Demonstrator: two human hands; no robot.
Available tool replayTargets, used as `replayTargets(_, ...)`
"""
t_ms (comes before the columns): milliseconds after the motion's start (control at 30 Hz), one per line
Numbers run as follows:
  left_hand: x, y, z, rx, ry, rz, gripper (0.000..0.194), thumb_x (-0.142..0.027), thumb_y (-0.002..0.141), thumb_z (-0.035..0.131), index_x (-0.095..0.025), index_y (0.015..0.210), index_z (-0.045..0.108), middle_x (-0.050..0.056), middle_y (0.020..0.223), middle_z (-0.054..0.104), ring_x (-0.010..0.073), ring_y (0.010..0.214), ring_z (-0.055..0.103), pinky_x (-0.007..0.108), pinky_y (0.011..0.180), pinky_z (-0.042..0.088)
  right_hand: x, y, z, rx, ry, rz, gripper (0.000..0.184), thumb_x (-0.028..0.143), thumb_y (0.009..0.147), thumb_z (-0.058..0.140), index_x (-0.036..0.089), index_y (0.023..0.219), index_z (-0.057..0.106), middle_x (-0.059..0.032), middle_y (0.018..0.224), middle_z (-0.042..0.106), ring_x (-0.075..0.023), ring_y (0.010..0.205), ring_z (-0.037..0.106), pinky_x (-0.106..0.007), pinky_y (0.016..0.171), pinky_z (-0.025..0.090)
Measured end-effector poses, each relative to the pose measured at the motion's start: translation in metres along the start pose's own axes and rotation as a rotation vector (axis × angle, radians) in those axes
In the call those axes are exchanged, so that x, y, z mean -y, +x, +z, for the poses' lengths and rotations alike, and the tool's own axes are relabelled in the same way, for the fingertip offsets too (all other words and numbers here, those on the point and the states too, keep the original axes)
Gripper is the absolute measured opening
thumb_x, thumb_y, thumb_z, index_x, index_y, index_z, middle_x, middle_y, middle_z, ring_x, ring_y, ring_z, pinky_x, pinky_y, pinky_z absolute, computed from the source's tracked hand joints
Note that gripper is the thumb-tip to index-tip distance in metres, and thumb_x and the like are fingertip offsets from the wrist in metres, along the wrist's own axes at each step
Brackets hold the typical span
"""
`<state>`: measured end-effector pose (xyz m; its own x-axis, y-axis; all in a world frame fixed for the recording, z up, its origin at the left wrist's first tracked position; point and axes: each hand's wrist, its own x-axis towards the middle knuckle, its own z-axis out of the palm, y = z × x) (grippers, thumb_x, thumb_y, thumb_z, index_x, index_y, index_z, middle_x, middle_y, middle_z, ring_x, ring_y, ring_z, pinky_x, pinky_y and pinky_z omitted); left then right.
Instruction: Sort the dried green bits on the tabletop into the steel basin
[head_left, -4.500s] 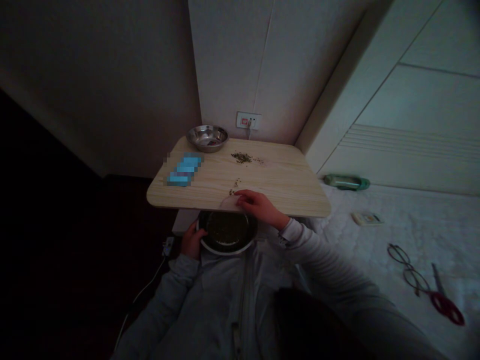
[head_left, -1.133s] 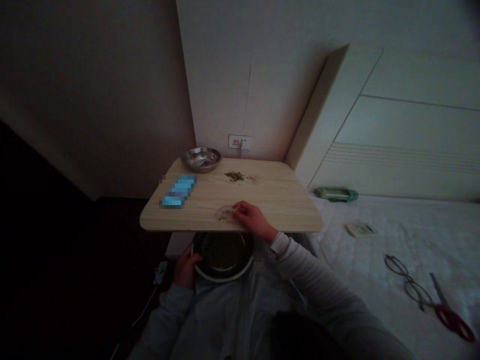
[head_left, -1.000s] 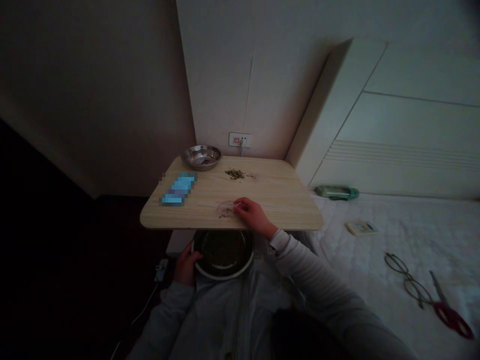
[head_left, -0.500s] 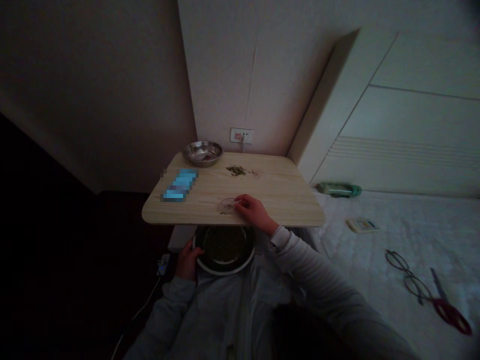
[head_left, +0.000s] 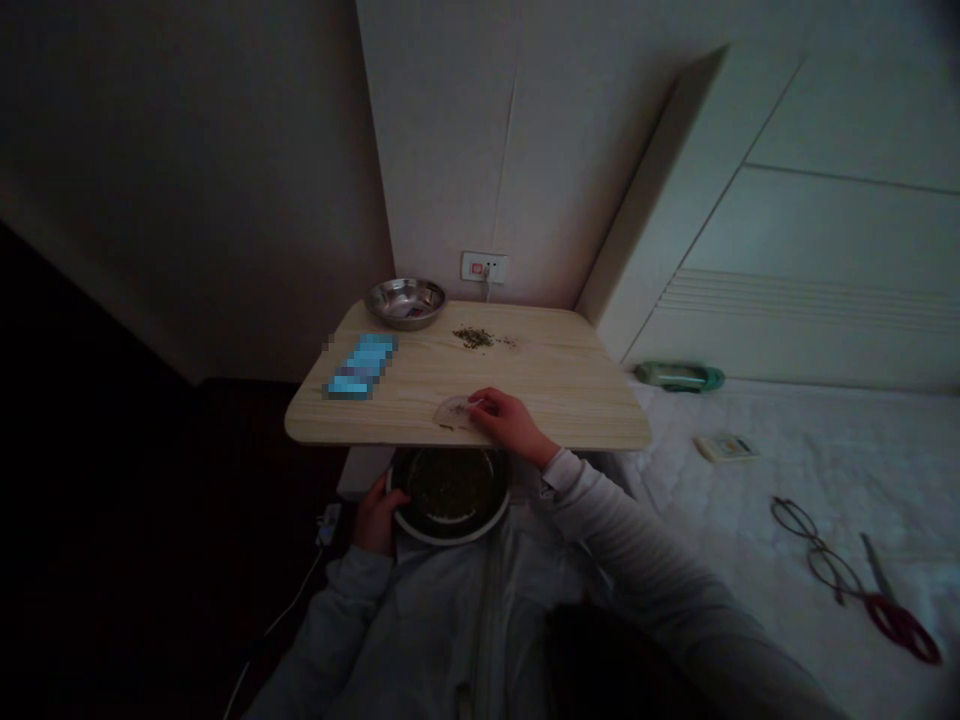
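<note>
With right hand [head_left: 511,424] nearly closed, pinches clear disc [head_left: 450,409] by its rim on tabletop [head_left: 562,375], probably light, bendy and best held there, while gripping dark bowl [head_left: 450,485] below in curled left hand [head_left: 375,520].

"What sort of place do you have on your feed?"

"A home, and I'd say a bedroom. On the right I see a white quilted bed surface [head_left: 697,530], with a pale panelled headboard [head_left: 817,240] at its far side."

"Anything else homely?"

"I can make out 1 pair of glasses [head_left: 814,546] lying on the bedding, and 1 household wall socket [head_left: 484,267] beyond the small wooden table [head_left: 570,385]. The light is dim."
</note>
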<state>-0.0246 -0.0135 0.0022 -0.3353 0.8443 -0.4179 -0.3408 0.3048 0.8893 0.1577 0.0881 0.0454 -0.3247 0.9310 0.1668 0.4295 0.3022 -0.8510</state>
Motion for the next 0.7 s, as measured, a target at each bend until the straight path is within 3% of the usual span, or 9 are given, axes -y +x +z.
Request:
replayTargets(267,-0.001,-0.0013,0.0009,0.031,-0.029,-0.023,0.049,-0.014,0.041,0.052,-0.015,0.089,0.06,-0.004,0.055,0.059,0.0146,0.058,0.053,0.024,0.055,0.038,0.0016,-0.0023,-0.0014,0.049,-0.026,-0.023,0.026,0.034,0.069,0.048,0.016,0.087,0.054,0.0012,0.064,0.056,-0.0075,0.057,0.047,-0.019,0.054,0.035)
replayTargets(700,0.0004,0.0008,0.0001,0.03,-0.022,-0.007,0.046,-0.015,0.04,0.053,-0.014,0.086,0.061,-0.003,0.054,0.059,0.0152,0.058,0.053,0.025,0.054,0.038,0.0046,-0.0074,-0.0063,0.205,0.147,-0.011,0.027,0.033,0.067,0.05,0.015,0.087,0.053,0.0013,0.064,0.055,-0.0071,0.055,0.047,-0.019,0.051,0.035)
